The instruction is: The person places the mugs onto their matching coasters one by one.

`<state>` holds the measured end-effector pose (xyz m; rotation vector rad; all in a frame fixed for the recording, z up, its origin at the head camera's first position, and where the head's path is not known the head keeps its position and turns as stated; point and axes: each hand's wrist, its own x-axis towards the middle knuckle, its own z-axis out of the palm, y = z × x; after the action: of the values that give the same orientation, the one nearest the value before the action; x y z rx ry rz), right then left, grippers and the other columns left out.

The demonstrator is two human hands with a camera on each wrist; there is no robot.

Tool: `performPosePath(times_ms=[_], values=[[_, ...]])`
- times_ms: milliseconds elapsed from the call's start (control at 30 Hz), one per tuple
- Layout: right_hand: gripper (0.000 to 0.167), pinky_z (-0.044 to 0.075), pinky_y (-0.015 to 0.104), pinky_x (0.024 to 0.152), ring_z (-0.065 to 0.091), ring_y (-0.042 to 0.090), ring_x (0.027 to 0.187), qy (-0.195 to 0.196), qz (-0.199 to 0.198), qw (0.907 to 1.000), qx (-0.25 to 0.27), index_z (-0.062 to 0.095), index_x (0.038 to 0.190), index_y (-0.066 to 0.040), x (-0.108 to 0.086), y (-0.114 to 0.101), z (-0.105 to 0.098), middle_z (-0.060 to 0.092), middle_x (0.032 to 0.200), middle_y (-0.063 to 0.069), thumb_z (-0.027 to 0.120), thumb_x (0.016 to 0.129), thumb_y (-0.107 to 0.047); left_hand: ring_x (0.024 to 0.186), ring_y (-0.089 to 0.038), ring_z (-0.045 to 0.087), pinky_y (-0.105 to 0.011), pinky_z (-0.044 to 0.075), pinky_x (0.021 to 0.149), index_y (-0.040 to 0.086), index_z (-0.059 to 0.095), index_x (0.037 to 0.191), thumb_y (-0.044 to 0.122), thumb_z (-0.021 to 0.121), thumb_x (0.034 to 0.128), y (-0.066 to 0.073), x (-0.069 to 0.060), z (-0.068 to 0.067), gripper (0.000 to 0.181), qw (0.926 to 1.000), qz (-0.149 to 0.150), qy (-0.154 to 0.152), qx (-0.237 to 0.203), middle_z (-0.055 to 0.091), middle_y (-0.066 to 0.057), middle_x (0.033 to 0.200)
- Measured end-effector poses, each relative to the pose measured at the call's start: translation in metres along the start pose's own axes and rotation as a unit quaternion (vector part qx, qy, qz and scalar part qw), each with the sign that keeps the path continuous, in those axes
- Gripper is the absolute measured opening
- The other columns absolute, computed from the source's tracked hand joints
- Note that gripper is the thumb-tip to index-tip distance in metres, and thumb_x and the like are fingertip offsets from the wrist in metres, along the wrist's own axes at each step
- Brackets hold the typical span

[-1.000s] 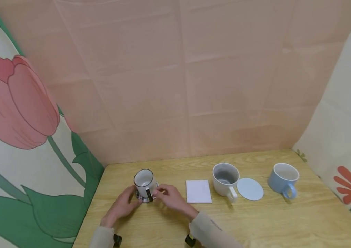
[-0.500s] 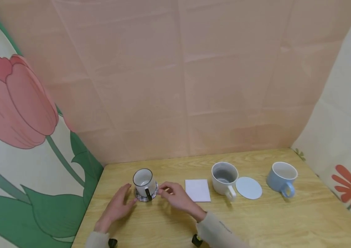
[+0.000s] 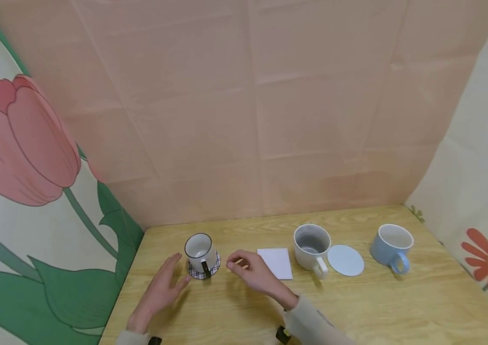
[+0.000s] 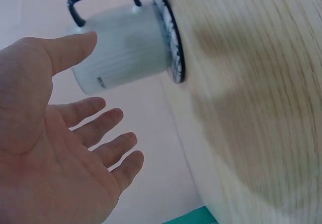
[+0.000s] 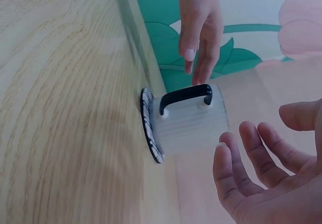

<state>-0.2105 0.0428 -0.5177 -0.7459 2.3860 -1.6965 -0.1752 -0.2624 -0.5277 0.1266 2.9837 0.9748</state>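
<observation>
A white mug (image 3: pixel 200 252) with a dark rim and black handle stands upright on a round black-and-white checked coaster (image 3: pixel 217 265) at the table's left. Just left of it is my left hand (image 3: pixel 159 290), fingers spread and apart from the mug. To the mug's right hovers my right hand (image 3: pixel 254 272), fingers loosely bent, with nothing held. In the left wrist view the mug (image 4: pixel 126 48) lies beyond my thumb and fingertips. The right wrist view shows a gap between my fingers and the mug (image 5: pixel 188 121).
A white square coaster (image 3: pixel 276 263) lies right of my right hand, partly behind it. Beyond it stand a white mug (image 3: pixel 311 247), a pale round coaster (image 3: pixel 345 260) and a blue mug (image 3: pixel 392 247). A pink cloth backdrop (image 3: pixel 252 120) rises behind the wooden table (image 3: pixel 377 306).
Both hands have drawn away from the black-handled mug and its coaster, my left hand slightly to the left, my right hand to the right. The mug stays on the checked coaster.
</observation>
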Motion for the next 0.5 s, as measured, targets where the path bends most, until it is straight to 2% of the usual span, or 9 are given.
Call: performPosePath(times_ms=[267,500], values=[[0.015,0.062,0.031,0.085,0.073,0.021,0.101,0.007,-0.001,1.0,0.001,0.075,0.112,-0.014,-0.008,-0.006,-0.011,0.077,0.112,0.005,0.067,0.107,-0.026,0.16,-0.046,0.027,-0.067,0.026,0.128,0.007,0.034,0.166,0.036,0.073,0.1027,0.006,-0.003,-0.002,0.08,0.9998,0.013,0.01,0.005,0.031,-0.022,0.173],[0.016,0.06,0.027,0.082,0.073,0.022,0.102,0.015,-0.018,0.9997,-0.007,0.075,0.111,-0.011,-0.017,-0.012,-0.019,0.077,0.108,0.001,0.069,0.106,-0.025,0.159,-0.048,0.028,-0.067,0.025,0.128,0.005,0.035,0.165,0.031,0.074,0.1024,0.015,-0.006,-0.005,0.078,0.9992,0.03,0.026,0.008,0.031,-0.023,0.173]])
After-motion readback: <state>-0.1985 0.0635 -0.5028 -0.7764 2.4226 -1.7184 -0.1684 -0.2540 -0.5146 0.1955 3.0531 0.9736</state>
